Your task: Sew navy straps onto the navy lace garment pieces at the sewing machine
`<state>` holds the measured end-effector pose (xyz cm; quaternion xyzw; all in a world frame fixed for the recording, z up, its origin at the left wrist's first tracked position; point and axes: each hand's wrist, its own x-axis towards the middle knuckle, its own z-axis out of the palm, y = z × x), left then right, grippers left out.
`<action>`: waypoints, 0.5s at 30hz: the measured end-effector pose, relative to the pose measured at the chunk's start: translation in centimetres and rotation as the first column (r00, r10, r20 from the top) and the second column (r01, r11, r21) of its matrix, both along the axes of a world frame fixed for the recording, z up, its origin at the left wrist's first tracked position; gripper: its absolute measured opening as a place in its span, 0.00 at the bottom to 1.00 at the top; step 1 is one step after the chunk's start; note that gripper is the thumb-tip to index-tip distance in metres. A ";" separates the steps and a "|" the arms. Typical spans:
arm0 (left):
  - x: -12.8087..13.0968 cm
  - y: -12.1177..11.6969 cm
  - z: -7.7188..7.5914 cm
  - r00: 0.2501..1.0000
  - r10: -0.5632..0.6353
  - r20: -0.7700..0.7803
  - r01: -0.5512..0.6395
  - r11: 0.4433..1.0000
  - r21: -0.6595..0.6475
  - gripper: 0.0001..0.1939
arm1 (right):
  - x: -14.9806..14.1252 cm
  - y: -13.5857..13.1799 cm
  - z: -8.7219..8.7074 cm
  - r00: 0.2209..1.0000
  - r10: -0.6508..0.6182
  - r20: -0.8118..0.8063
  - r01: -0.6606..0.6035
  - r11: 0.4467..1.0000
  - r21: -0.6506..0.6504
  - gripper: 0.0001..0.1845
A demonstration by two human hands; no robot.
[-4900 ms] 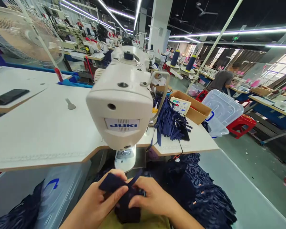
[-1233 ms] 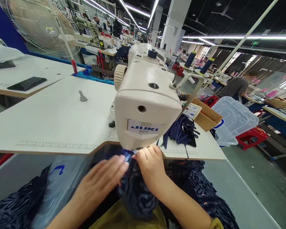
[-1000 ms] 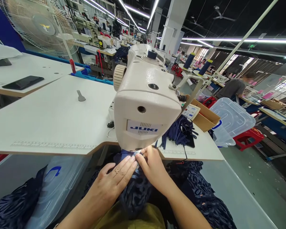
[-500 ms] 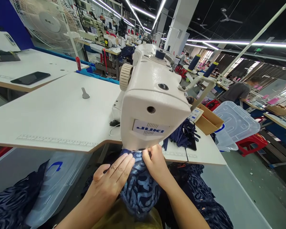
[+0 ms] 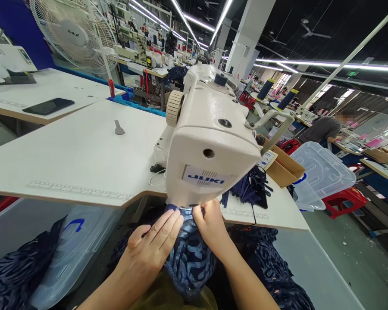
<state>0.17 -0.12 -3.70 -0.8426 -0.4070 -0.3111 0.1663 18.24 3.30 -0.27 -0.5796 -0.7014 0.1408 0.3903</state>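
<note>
A dark blue patterned fabric [image 5: 192,258] hangs over the near edge of the sewing machine [image 5: 213,146] bed, down into my lap. My left hand [image 5: 155,239] lies flat on its left side, fingers stretched out and pointing toward the machine head. On the right side, my right hand [image 5: 210,224] pinches the fabric's edge between thumb and curled fingers, close under the head. The needle and presser foot are hidden behind the machine head.
Dark blue strips [image 5: 252,187] lie on the table to the right, near a cardboard box [image 5: 286,165]. A small grey metal piece [image 5: 118,128] rests on the white tabletop [image 5: 84,150]. More patterned fabric [image 5: 274,267] hangs at the right. A clear plastic lid [image 5: 71,254] stands below left.
The camera view has shifted slightly, so the scene sits a little lower and further right. Both hands keep nearly the same place on the fabric.
</note>
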 end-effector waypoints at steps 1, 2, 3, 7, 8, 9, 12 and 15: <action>0.0 0.0 0.1 1.000 0.001 -0.003 -0.001 1.000 0.004 0.30 | 0.0 0.0 -0.1 1.000 0.004 0.000 -0.004 1.000 -0.002 0.07; 0.0 0.0 0.1 1.000 0.001 0.001 -0.001 1.000 0.015 0.29 | 0.0 0.0 -0.1 1.000 0.012 0.001 -0.012 1.000 -0.005 0.07; 0.0 0.1 0.2 1.000 0.002 0.009 -0.002 1.000 0.027 0.29 | 0.0 0.0 -0.2 1.000 0.018 0.002 -0.018 1.000 -0.007 0.07; -0.2 0.1 0.4 0.999 -0.012 0.038 0.011 1.000 0.025 0.29 | -0.1 0.0 -0.5 0.999 0.029 -0.013 -0.029 1.000 -0.006 0.06; -0.3 0.1 0.4 0.999 -0.015 0.045 0.014 1.000 0.014 0.29 | -0.2 0.0 -0.6 0.999 0.027 -0.018 -0.027 1.000 -0.008 0.06; -0.4 0.1 0.3 0.998 -0.021 0.052 0.021 1.000 0.004 0.29 | -0.2 -0.1 -0.6 0.999 0.026 -0.021 -0.026 1.000 -0.011 0.06; -0.6 0.0 0.3 0.997 -0.018 0.079 0.021 0.999 -0.041 0.29 | -0.3 -0.1 -0.5 0.999 0.031 -0.026 -0.031 1.000 -0.002 0.07; -0.6 0.0 0.5 0.997 -0.029 0.078 0.035 0.997 -0.073 0.28 | -0.3 -0.1 -0.4 0.998 0.050 -0.043 -0.049 0.999 0.019 0.07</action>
